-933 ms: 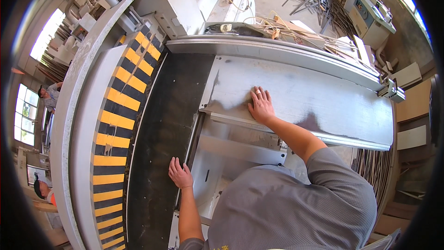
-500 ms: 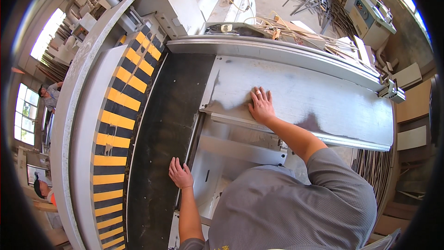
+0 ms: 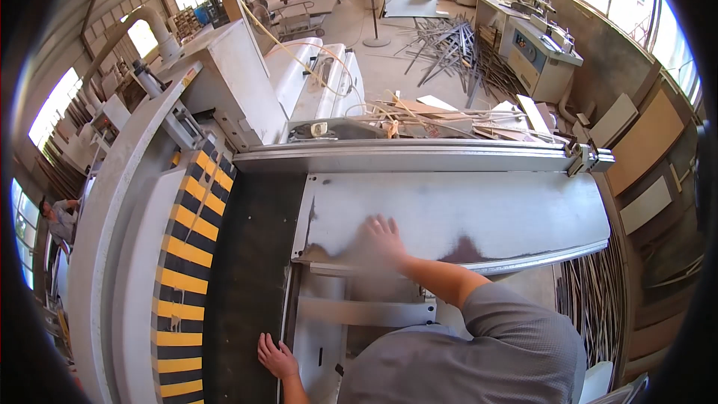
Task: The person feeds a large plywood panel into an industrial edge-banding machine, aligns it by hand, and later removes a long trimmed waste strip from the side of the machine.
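Observation:
My right hand [image 3: 386, 239] lies palm down on a wide silver metal table panel [image 3: 516, 213], near its near-left part. Its fingers look spread, though motion smears the hand somewhat. Dark worn patches mark the panel's surface. My left hand [image 3: 278, 357] rests with fingers apart at the right edge of a long black machine bed [image 3: 247, 269], nearer to me. Neither hand holds anything that I can see. Between the hands is an open metal frame with a grey crossbar [image 3: 366, 313].
A black-and-yellow striped guard [image 3: 183, 277] runs along the bed's left side, under a long grey beam [image 3: 112, 247]. A metal fence [image 3: 419, 155] closes the panel's far side. Beyond lie scrap strips [image 3: 441, 52] and boards. Someone [image 3: 61, 218] stands at far left.
The view has tilted up, so the machine sits lower and more of the workshop shows. Both hands stay on the same surfaces; the right is now blurred by motion.

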Action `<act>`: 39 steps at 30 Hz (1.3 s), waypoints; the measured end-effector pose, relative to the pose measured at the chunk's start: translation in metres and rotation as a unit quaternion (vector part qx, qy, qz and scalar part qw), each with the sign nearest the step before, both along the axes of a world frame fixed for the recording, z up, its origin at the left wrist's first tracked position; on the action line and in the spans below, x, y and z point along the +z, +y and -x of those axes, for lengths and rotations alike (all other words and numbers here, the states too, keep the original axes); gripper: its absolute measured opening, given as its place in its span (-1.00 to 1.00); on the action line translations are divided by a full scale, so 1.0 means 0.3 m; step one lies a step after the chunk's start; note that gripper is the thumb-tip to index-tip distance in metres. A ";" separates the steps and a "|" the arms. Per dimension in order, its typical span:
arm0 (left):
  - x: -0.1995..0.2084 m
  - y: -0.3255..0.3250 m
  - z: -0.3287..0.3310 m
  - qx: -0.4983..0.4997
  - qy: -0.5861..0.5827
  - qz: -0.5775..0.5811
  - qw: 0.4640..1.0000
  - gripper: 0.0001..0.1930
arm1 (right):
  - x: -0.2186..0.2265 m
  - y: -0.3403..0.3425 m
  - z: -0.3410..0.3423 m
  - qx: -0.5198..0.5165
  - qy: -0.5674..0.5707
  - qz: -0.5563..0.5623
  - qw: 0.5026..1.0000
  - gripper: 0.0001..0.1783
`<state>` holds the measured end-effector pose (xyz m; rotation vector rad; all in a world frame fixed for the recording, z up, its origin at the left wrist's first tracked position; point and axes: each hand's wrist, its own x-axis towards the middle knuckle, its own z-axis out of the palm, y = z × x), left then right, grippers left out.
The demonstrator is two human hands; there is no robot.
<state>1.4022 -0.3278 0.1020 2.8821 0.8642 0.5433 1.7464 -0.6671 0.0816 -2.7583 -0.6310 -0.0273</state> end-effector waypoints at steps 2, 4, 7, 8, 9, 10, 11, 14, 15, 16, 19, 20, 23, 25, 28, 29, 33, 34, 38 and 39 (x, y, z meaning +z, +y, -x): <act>0.015 0.004 0.000 0.004 0.003 0.003 1.000 -0.55 | 0.032 0.002 0.006 -0.005 -0.032 -0.019 0.999 -0.31; 0.036 0.007 0.001 0.031 0.027 0.011 0.999 -0.55 | 0.067 0.005 0.009 0.000 -0.029 -0.017 0.999 -0.33; 0.078 0.005 0.004 0.042 0.043 0.014 0.998 -0.55 | 0.126 0.015 0.017 -0.014 -0.016 0.008 1.000 -0.33; 0.092 0.007 0.004 0.020 0.022 0.006 1.000 -0.55 | 0.145 0.017 0.019 -0.015 -0.012 0.009 1.000 -0.33; 0.106 0.008 0.004 0.017 0.022 0.003 1.000 -0.55 | 0.163 0.021 0.020 -0.009 0.011 0.029 0.999 -0.33; 0.120 0.010 0.004 0.040 0.050 0.014 0.998 -0.55 | 0.180 0.024 0.021 -0.015 -0.007 0.011 1.000 -0.33; 0.130 0.013 0.004 0.016 0.021 0.000 1.000 -0.55 | 0.191 0.026 0.022 -0.018 -0.007 0.008 1.000 -0.34; 0.162 0.021 0.007 0.015 0.019 -0.001 1.000 -0.56 | 0.220 0.031 0.021 -0.018 -0.001 0.012 1.000 -0.33; 0.169 0.021 0.009 0.014 0.020 0.000 1.000 -0.56 | 0.225 0.030 0.022 -0.009 0.007 0.036 0.999 -0.31; 0.171 0.021 0.008 0.041 0.045 0.012 0.998 -0.56 | 0.227 0.032 0.022 -0.014 0.004 0.019 1.000 -0.31; 0.177 0.021 0.008 0.034 0.046 0.011 0.998 -0.57 | 0.233 0.040 0.027 -0.024 -0.037 0.017 0.999 -0.27; 0.178 0.021 0.009 0.015 0.024 0.001 1.000 -0.57 | 0.235 0.039 0.029 -0.023 -0.018 0.022 0.999 -0.26; 0.173 0.025 0.008 0.015 0.023 0.001 1.000 -0.57 | 0.239 0.040 0.027 -0.016 0.001 0.025 1.000 -0.25; 0.167 0.027 0.006 0.035 0.051 0.013 0.998 -0.56 | 0.241 0.036 0.024 -0.013 0.001 0.022 1.000 -0.25; 0.162 0.034 0.004 0.022 0.030 0.007 0.999 -0.56 | 0.253 0.034 0.020 -0.015 0.013 0.020 1.000 -0.25; 0.159 0.035 0.002 -0.006 0.009 -0.002 1.000 -0.56 | 0.258 0.032 0.020 -0.011 0.036 0.025 0.999 -0.23; 0.154 0.040 0.002 -0.009 0.003 -0.014 1.000 -0.57 | 0.290 0.023 0.032 -0.004 -0.007 0.071 0.997 -0.26; 0.151 0.039 0.002 0.022 0.022 -0.002 1.000 -0.57 | 0.295 0.019 0.030 -0.012 -0.036 0.039 0.999 -0.26; 0.154 0.034 0.000 0.000 0.005 -0.004 1.000 -0.58 | 0.295 0.017 0.023 0.020 0.039 0.093 0.995 -0.29; 0.156 0.034 -0.001 0.000 0.007 -0.006 1.000 -0.58 | 0.287 0.021 0.022 0.028 0.051 0.080 0.995 -0.30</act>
